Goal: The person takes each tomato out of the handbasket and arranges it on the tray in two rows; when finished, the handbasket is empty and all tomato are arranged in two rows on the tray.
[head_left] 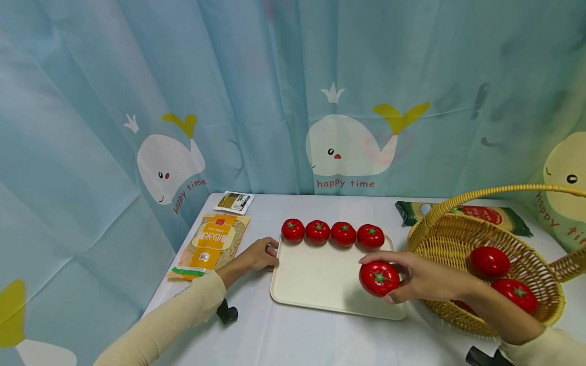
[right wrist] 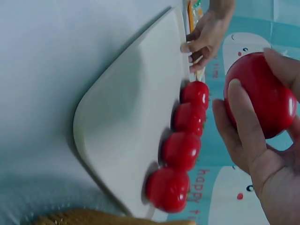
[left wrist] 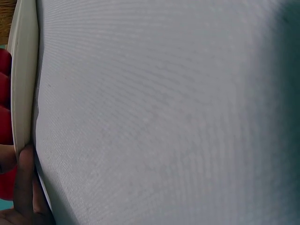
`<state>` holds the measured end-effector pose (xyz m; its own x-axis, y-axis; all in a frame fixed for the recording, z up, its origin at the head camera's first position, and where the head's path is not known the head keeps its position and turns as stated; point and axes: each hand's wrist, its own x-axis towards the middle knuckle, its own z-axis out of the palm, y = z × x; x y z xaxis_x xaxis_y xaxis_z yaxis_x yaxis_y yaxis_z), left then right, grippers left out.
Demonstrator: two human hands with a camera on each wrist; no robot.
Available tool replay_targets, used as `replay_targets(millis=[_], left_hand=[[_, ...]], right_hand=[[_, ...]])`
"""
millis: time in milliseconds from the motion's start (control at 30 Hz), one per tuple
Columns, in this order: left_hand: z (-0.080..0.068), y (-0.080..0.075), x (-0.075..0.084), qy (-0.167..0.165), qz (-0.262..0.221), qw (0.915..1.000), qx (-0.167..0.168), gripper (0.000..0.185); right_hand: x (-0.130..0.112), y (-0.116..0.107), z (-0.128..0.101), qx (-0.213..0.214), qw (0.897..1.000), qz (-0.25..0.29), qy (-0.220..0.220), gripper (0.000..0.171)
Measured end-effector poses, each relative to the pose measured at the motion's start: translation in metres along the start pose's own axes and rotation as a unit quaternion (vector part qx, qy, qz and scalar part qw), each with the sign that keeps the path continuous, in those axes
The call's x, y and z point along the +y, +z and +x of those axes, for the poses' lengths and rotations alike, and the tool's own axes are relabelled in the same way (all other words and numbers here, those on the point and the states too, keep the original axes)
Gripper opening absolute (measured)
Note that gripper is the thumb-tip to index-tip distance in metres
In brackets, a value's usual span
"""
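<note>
Two packets lie at the left of the surface point(head_left: 274, 335): a small packet point(head_left: 234, 202) and an orange noodle bag point(head_left: 211, 244). The left hand point(head_left: 256, 255) touches the cream tray's point(head_left: 320, 284) left edge, its grip loose, holding nothing. Four tomatoes point(head_left: 330, 234) line the tray's far edge. The right hand point(head_left: 423, 278) has its grip curled round a fifth tomato point(head_left: 379, 278) above the tray's right side. The wicker basket point(head_left: 535, 269) holds two more plainly visible tomatoes point(head_left: 490, 261), with one green packet point(head_left: 503, 216) behind.

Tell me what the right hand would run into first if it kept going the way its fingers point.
The right hand grips a tomato over the cream tray, fingers pointing left. That way looks free across the bare tray; the left hand at its far edge probably comes first, though depth is unclear.
</note>
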<state>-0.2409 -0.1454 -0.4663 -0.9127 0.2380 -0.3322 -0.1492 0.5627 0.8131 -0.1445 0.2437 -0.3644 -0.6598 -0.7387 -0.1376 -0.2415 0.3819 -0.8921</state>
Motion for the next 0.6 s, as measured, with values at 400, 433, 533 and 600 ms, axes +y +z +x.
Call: replay_targets(millis=[400,433,533,600], left_hand=[[-0.003,-0.001,0.001,0.0,-0.001,1.0,-0.004,0.05],[-0.003,-0.001,0.001,-0.001,0.0,1.0,-0.004,0.05],[-0.002,-0.001,0.001,-0.004,-0.002,1.0,-0.003,0.05],[-0.001,-0.001,0.0,-0.003,-0.005,1.0,-0.003,0.05]], right_hand=[[-0.003,0.015,0.024,0.033,0.999,-0.029,0.002,0.066],[-0.004,0.017,0.026,0.036,0.999,-0.025,0.004,0.066],[-0.004,0.02,0.033,0.041,0.999,-0.019,-0.003,0.065],[-0.004,0.022,0.036,0.046,0.999,-0.015,-0.008,0.065]])
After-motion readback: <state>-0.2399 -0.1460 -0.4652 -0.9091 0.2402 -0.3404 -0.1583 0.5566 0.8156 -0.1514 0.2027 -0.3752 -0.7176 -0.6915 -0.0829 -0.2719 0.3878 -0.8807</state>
